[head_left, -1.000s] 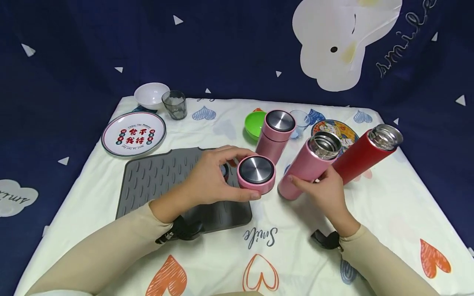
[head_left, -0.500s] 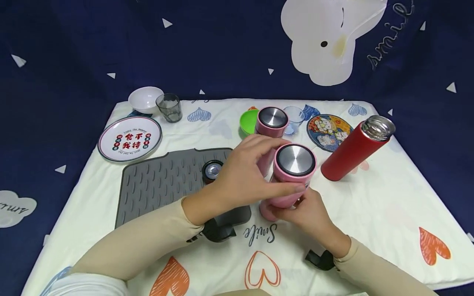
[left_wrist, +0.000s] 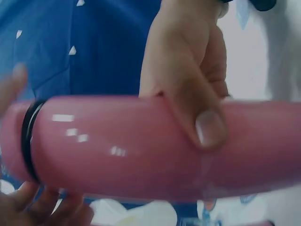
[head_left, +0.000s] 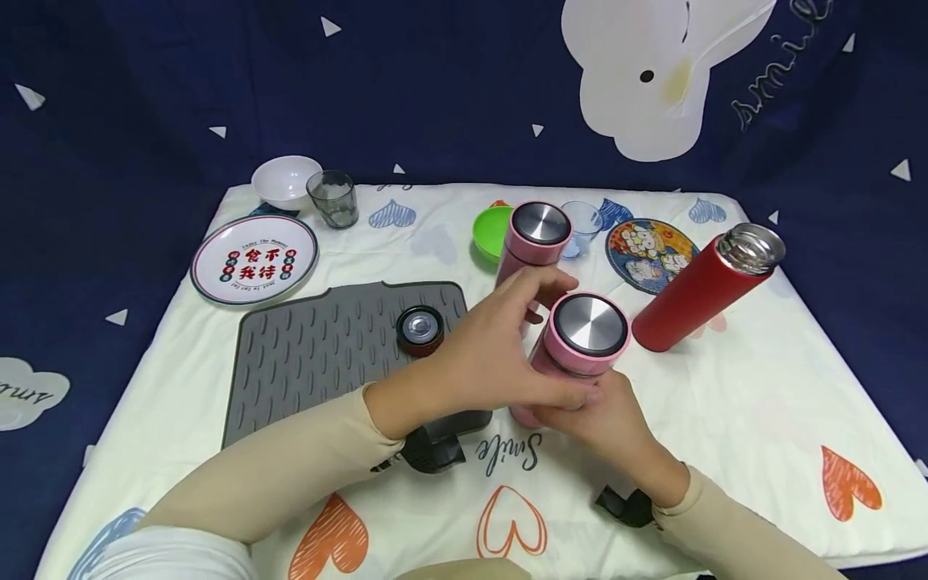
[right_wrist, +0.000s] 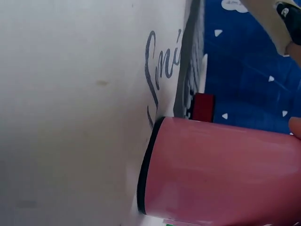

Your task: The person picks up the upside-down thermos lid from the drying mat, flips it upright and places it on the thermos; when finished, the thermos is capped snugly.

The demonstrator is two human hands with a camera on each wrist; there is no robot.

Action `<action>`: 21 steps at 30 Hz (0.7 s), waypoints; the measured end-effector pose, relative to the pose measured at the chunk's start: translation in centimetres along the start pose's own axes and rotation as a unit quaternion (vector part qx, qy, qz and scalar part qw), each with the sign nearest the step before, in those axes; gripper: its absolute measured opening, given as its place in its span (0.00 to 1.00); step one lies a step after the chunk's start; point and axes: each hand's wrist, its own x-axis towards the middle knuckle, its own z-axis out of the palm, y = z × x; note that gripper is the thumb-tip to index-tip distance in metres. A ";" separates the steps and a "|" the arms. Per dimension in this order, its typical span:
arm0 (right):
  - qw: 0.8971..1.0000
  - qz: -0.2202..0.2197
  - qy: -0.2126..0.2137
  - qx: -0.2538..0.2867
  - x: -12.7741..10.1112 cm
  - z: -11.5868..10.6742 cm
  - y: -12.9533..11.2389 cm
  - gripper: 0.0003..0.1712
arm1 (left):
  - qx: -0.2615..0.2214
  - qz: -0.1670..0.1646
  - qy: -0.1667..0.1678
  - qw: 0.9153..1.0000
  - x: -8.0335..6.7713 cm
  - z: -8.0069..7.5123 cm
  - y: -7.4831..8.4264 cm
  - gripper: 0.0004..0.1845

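A pink flask stands tilted on the cloth at the middle front, with its steel-topped pink lid on it. My left hand grips the lid from the left, fingers curled round its rim. My right hand holds the flask's body lower down. In the left wrist view the pink flask fills the frame, and the right hand's thumb presses on its body. The right wrist view shows the pink flask's base end over the white cloth.
A second closed pink flask stands just behind. An open red flask leans at right. A red lid lies on the grey mat. Behind are a plate, white bowl, grey glass, green bowl, clear glass and coaster.
My left hand carried the pink lid from the mat onto the open pink flask. My right hand brought the flask toward the front and stood it more upright. The lid now sits on it.
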 end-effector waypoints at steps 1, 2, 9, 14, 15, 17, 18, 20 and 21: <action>1.000 0.000 -0.001 0.000 0.0 0.0 0.1 0.25 | 0.005 0.007 0.003 1.000 0.1 0.1 0.0 0.43; 1.000 -0.004 0.000 -0.001 0.0 -0.1 0.1 0.25 | 0.009 0.015 0.004 1.000 0.2 0.2 0.0 0.41; 1.000 -0.012 -0.007 0.024 0.3 -0.1 0.2 0.27 | -0.015 0.045 -0.020 0.999 0.9 -0.2 -0.3 0.38; 1.000 0.008 -0.015 0.019 0.4 -0.2 -0.1 0.27 | 0.006 0.071 0.025 0.997 0.8 0.0 -0.4 0.38; 1.000 0.008 -0.019 0.018 0.5 -0.2 -0.5 0.27 | 0.010 0.071 0.032 0.997 0.8 0.1 -0.5 0.39; 0.999 0.006 -0.025 0.019 0.6 -0.4 -1.4 0.28 | 0.014 0.068 0.042 0.997 0.7 0.2 -0.4 0.39; 0.999 0.004 -0.030 0.024 0.7 -0.5 -1.9 0.29 | 0.015 0.066 0.045 0.997 0.7 0.3 -0.4 0.39; 0.999 -0.005 -0.037 0.027 0.8 -0.7 -2.9 0.29 | 0.023 0.058 0.045 0.997 0.6 0.5 -0.3 0.40; 0.999 -0.012 -0.040 0.028 0.9 -0.8 -3.2 0.29 | 0.026 0.052 0.044 0.997 0.6 0.6 -0.2 0.41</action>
